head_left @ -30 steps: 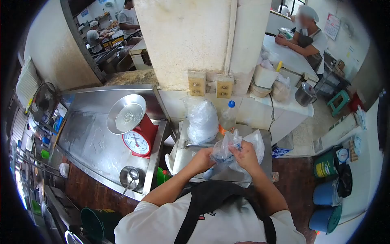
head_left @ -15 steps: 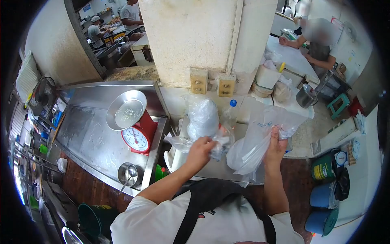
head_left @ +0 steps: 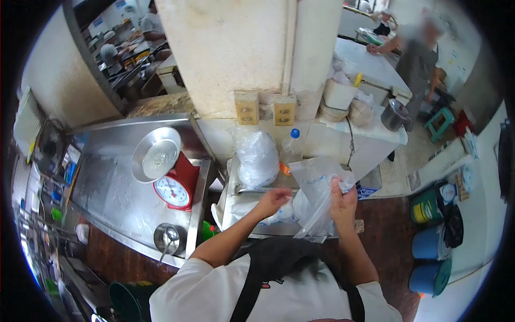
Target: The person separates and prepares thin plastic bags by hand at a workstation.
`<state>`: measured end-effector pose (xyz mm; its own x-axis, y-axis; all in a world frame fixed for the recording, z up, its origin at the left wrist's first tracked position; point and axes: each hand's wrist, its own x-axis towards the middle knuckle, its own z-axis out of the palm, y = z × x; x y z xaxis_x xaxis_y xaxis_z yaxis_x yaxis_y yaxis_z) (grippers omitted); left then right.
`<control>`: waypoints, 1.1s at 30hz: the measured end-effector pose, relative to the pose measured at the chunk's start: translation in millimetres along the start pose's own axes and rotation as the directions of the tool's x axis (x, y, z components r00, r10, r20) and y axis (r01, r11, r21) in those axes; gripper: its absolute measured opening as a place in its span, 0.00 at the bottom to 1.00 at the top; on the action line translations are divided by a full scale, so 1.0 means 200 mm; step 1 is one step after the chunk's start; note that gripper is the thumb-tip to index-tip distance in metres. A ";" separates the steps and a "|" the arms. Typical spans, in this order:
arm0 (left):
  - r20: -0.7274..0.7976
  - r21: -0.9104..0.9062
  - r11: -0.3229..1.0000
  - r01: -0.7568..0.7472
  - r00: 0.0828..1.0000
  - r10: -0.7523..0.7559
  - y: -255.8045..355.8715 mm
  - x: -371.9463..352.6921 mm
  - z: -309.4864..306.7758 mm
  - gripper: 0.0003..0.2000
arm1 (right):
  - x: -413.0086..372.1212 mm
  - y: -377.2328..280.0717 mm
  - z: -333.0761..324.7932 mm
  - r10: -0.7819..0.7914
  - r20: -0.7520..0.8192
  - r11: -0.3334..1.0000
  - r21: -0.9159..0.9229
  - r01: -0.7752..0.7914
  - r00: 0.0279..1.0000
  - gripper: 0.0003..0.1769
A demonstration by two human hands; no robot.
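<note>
My right hand point(head_left: 343, 200) grips a clear plastic bag point(head_left: 313, 185) near its gathered end, thumb on top; the bag hangs to the left of the fingers. My left hand point(head_left: 274, 203) is over some flattened clear plastic point(head_left: 281, 216) on the counter, its fingers loosely bent and a little apart, with nothing visible in them. Behind it stands a large bundle wrapped in clear plastic point(head_left: 257, 161). A clear bottle with a blue cap point(head_left: 293, 145) is beside the bundle, with an orange item point(head_left: 285, 168) near its base.
At left, a red dial scale point(head_left: 178, 188) with a metal pan point(head_left: 156, 155) stands on a steel counter point(head_left: 115, 185). A metal pot point(head_left: 170, 238) holds a ladle. Blue bins point(head_left: 425, 278) line the right wall. A co-worker point(head_left: 418, 61) stands beyond the white table point(head_left: 373, 61).
My left hand has let go of the crumpled plastic, which now lies flatter on the counter. My right hand and its bag have moved left. The view has shifted, and the co-worker stands more upright.
</note>
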<state>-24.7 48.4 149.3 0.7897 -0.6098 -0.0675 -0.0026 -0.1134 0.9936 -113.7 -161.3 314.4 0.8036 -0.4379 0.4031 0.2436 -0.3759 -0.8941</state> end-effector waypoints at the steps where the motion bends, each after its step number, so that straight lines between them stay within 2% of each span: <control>1: -0.107 -0.412 0.911 0.011 0.992 -0.061 0.16 -0.03 0.01 0.27 | -0.01 0.00 0.01 -0.019 0.029 1.000 -0.017 0.019 0.999 0.14; 4: -0.118 -0.639 0.740 -0.212 0.977 0.179 0.55 -0.10 0.13 0.17 | -0.02 0.04 0.04 -0.029 0.150 0.996 -0.076 0.041 0.988 0.14; 6: -0.106 -0.430 0.890 -0.151 0.988 0.116 0.63 -0.10 0.18 0.14 | -0.04 0.05 0.06 0.014 0.298 0.992 -0.120 0.023 0.954 0.15; 7: -0.114 -0.311 0.942 -0.123 0.989 0.092 0.67 -0.10 0.19 0.13 | -0.04 0.02 0.06 0.004 0.291 0.992 -0.125 0.034 0.957 0.16; 9: -0.227 -0.360 0.930 -0.073 0.974 -0.012 0.70 -0.09 0.18 0.11 | -0.03 -0.03 0.06 -0.022 0.287 0.990 -0.127 0.061 0.958 0.17; 10: -0.294 -0.348 0.936 -0.055 0.954 -0.053 0.70 -0.09 0.15 0.10 | -0.02 -0.03 0.06 -0.031 0.248 0.996 0.090 0.009 0.968 0.17; 11: -0.361 -0.336 0.941 -0.036 0.928 -0.093 0.69 -0.09 0.12 0.09 | 0.00 -0.04 0.02 0.025 0.288 0.997 0.061 -0.045 0.957 0.16; 13: -0.402 -0.325 0.933 -0.156 0.916 0.013 0.67 -0.09 0.09 0.06 | 0.02 -0.09 -0.08 0.143 0.371 0.988 0.001 -0.154 0.918 0.15; 14: -0.423 -0.320 0.923 -0.215 0.904 0.064 0.66 -0.09 0.08 0.06 | 0.01 -0.06 -0.09 0.149 0.360 0.987 0.000 -0.159 0.921 0.15; 16: -0.435 -0.284 0.929 -0.236 0.895 0.095 0.62 -0.09 0.08 0.06 | 0.00 0.00 -0.11 0.162 0.341 0.985 -0.003 -0.171 0.926 0.14; 18: -0.501 -0.206 0.943 -0.261 0.856 0.128 0.59 -0.09 0.06 0.07 | 0.01 -0.01 -0.16 0.115 0.524 0.993 -0.053 -0.102 0.844 0.12; 19: -0.511 -0.249 0.933 -0.259 0.854 0.100 0.59 -0.09 0.03 0.07 | 0.02 -0.01 -0.18 0.095 0.608 0.995 -0.072 -0.064 0.788 0.12; 21: -0.529 -0.333 0.908 -0.254 0.848 0.043 0.62 -0.09 -0.03 0.07 | 0.02 0.00 -0.25 0.120 0.558 0.992 -0.046 -0.113 0.821 0.12; 22: -0.534 -0.438 0.838 -0.326 0.844 0.050 0.69 -0.10 -0.02 0.07 | 0.02 0.01 -0.27 0.135 0.533 0.990 -0.034 -0.139 0.835 0.12; 23: -0.526 -0.479 0.810 -0.338 0.849 0.044 0.68 -0.11 -0.05 0.09 | 0.02 0.03 -0.28 0.142 0.485 0.960 0.143 -0.239 0.863 0.12; 25: -0.552 -0.386 0.866 -0.318 0.832 0.060 0.62 -0.13 -0.13 0.12 | 0.03 0.07 -0.29 0.178 0.385 0.792 0.489 -0.364 0.905 0.12; 28: -0.627 -0.321 0.885 -0.337 0.776 0.067 0.64 -0.13 -0.12 0.09 | 0.01 0.06 -0.26 0.207 0.320 0.766 0.534 -0.357 0.924 0.10; 31: -0.739 -0.298 0.817 -0.494 0.661 0.131 0.62 -0.09 -0.12 0.07 | -0.02 0.05 -0.22 0.312 0.287 0.710 0.563 -0.423 0.906 0.08; 33: -0.711 -0.371 0.768 -0.523 0.692 0.127 0.68 -0.13 -0.14 0.05 | -0.03 0.11 -0.23 0.358 0.319 0.753 0.457 -0.473 0.878 0.08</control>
<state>-28.1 71.6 288.4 0.9820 0.1210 0.1447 -0.1870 0.5228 0.8317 -138.6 -204.2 300.4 0.9656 -0.2586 -0.0282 0.0518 0.2972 -0.9534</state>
